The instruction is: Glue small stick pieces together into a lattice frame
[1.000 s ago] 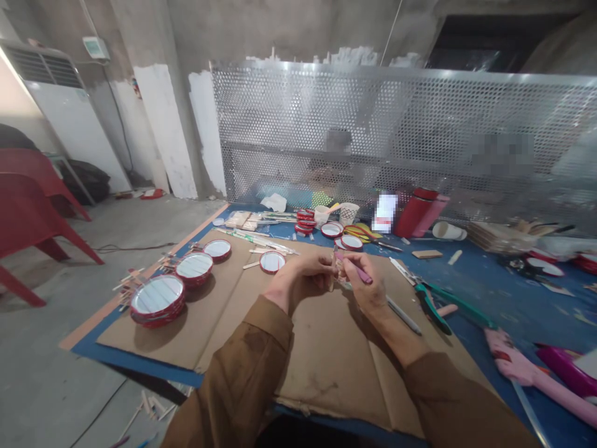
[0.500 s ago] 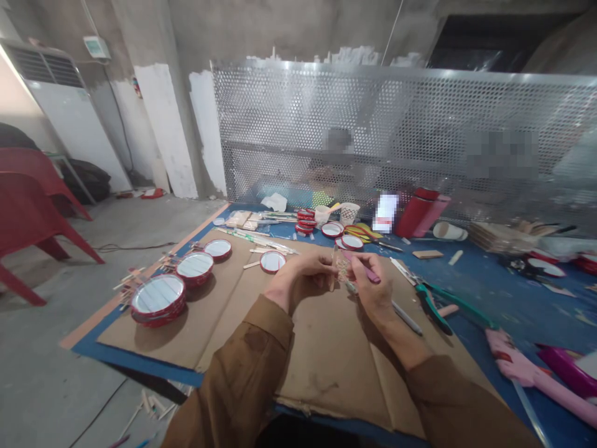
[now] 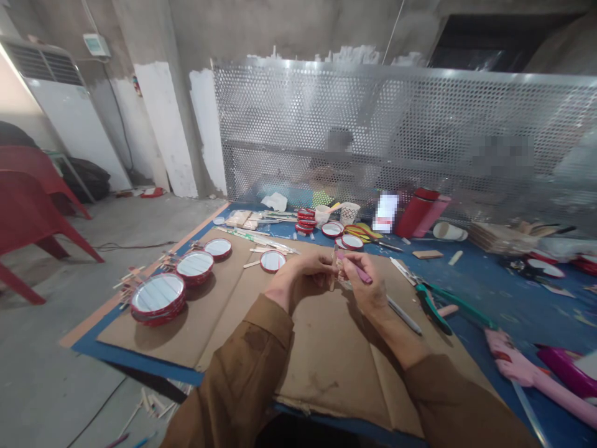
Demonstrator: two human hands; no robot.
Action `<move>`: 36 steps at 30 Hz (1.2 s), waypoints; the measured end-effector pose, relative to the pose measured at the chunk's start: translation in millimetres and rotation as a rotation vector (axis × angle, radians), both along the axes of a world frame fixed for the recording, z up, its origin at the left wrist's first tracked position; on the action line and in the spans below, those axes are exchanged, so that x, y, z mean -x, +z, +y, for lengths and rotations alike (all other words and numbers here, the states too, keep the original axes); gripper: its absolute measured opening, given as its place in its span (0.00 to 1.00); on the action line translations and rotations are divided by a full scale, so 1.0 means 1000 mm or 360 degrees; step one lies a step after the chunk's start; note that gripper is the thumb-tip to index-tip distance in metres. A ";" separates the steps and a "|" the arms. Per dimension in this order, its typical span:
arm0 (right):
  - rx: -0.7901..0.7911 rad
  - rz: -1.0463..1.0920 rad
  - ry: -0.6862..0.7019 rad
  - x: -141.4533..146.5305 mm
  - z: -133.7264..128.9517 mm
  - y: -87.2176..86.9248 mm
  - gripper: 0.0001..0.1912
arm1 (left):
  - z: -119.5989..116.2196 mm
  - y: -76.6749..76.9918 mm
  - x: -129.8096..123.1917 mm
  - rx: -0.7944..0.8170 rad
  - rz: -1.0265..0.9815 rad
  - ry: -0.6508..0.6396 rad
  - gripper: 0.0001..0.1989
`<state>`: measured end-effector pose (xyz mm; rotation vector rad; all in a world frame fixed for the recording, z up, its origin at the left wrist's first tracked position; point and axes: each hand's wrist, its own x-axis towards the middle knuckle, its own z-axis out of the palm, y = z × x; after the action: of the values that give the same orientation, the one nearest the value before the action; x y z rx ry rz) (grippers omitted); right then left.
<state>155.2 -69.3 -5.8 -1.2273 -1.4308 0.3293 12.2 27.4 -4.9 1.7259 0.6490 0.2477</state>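
Over the middle of the cardboard sheet [image 3: 336, 348], my left hand [image 3: 318, 267] is closed on a small light-coloured piece with a wooden stick in it; its details are too small to make out. My right hand [image 3: 364, 281] grips a pink-purple pen-like tool [image 3: 361, 272], its tip against that piece. Both hands are close together. A grey pen [image 3: 405, 316] lies beside my right wrist. Left of my left hand a round red-rimmed disc [image 3: 273, 261] rests near a few wooden sticks.
Stacks of red-rimmed discs [image 3: 157, 298] stand at the left. Teal-handled pliers [image 3: 433, 309] and a pink glue gun [image 3: 508, 358] lie right. Cups [image 3: 349, 213], a lit phone [image 3: 385, 213] and a red bottle [image 3: 416, 211] stand before a perforated metal screen [image 3: 289, 124].
My right hand has moved slightly left, bringing the pink-purple tool closer to my left fingers. My left hand has stayed nearly still.
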 end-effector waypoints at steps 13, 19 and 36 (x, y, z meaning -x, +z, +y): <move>-0.0022 0.0043 -0.0104 -0.004 0.002 -0.006 0.16 | 0.002 -0.001 0.000 0.0000 -0.0003 -0.0008 0.17; 0.0001 0.0088 0.0001 -0.003 0.005 -0.009 0.16 | 0.001 0.003 0.001 0.0001 0.0004 -0.0057 0.17; 0.0034 0.0135 -0.0133 -0.001 0.002 -0.005 0.16 | -0.002 0.005 0.001 -0.0009 0.0027 0.0018 0.12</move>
<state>155.9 -67.6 -10.4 -1.2721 -1.3025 0.3360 11.6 25.5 0.2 1.7315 0.6712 0.2434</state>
